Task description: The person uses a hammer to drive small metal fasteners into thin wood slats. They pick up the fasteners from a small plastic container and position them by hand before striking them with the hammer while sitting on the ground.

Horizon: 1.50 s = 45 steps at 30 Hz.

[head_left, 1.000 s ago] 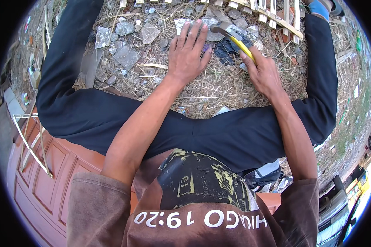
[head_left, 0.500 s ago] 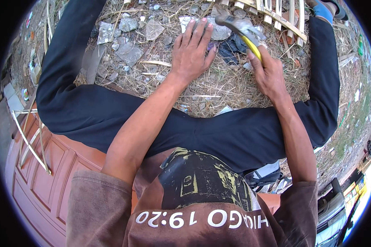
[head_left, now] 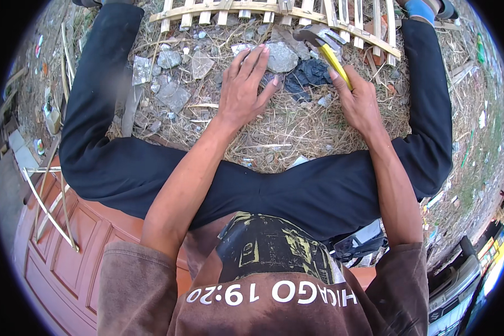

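A claw hammer (head_left: 331, 56) with a yellow handle and dark metal head is in my right hand (head_left: 361, 103), its fingers wrapped round the grip. The hammer's head is raised toward the far side, over the rubble near a slatted wooden frame (head_left: 199, 8). My left hand (head_left: 242, 92) holds nothing; its fingers are spread, palm down, above the dry grass. Just past its fingertips is a flat grey stone (head_left: 281, 58). Between my two hands a crumpled piece of dark plastic (head_left: 307, 77) lies on the ground.
My outstretched legs in black trousers (head_left: 117, 162) border the work area on both sides. Broken stones (head_left: 173, 96) and straw lie between them. A reddish-brown panelled door (head_left: 78, 246) is at the lower left, with a thin wooden frame (head_left: 49, 210) on it.
The view has shifted, showing more of the slatted frame at the far side. My left hand sits slightly farther left of the grey stone. The hammer's head looks less blurred and stays in my right hand.
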Available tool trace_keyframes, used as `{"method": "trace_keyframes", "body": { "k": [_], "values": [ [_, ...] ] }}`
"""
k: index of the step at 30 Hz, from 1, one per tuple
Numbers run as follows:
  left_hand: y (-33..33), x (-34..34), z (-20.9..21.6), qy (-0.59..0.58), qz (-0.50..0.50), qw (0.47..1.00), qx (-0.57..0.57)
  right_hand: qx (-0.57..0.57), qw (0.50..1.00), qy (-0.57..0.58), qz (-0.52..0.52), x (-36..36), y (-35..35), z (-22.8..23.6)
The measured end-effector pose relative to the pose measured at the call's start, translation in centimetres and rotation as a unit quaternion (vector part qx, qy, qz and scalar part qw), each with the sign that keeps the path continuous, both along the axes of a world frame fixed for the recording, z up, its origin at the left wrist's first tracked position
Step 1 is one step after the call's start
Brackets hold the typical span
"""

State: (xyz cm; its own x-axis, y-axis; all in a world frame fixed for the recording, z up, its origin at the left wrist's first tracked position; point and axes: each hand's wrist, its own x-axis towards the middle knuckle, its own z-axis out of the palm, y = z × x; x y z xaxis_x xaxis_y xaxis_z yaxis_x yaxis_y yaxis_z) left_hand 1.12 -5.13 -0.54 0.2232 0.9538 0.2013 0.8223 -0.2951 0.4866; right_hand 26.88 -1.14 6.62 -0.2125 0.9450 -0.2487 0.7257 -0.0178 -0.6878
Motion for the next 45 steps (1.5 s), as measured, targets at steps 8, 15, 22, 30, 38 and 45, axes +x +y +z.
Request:
{"method": "trace_keyframes", "body": {
  "k": [8, 15, 22, 30, 38, 45],
  "values": [
    [2.7, -0.8, 0.4, -0.134, 0.052, 0.989, -0.020, -0.019, 1.000, 0.003, 0.000, -0.9, 0.4, 1.0],
    [4.0, -1.5, 0.3, -0.188, 0.078, 0.977, -0.061, -0.035, 0.999, 0.007, -0.002, -1.3, 0.5, 1.0],
    [4.2, -0.3, 0.3, -0.200, 0.109, 0.973, -0.043, -0.055, 0.998, 0.002, -0.007, -1.4, 0.8, 0.8],
    [4.3, 0.6, 0.5, -0.169, 0.139, 0.972, -0.092, -0.053, 0.998, -0.012, 0.011, -2.0, 0.8, 1.4],
    [4.3, 1.5, 0.2, -0.175, 0.182, 0.963, -0.090, -0.076, 0.997, -0.017, -0.027, -3.2, 0.0, 1.9],
    [4.1, 2.1, -0.1, -0.176, 0.194, 0.962, -0.082, -0.055, 0.993, -0.058, -0.088, -6.1, -2.1, 3.8]
  ]
}}
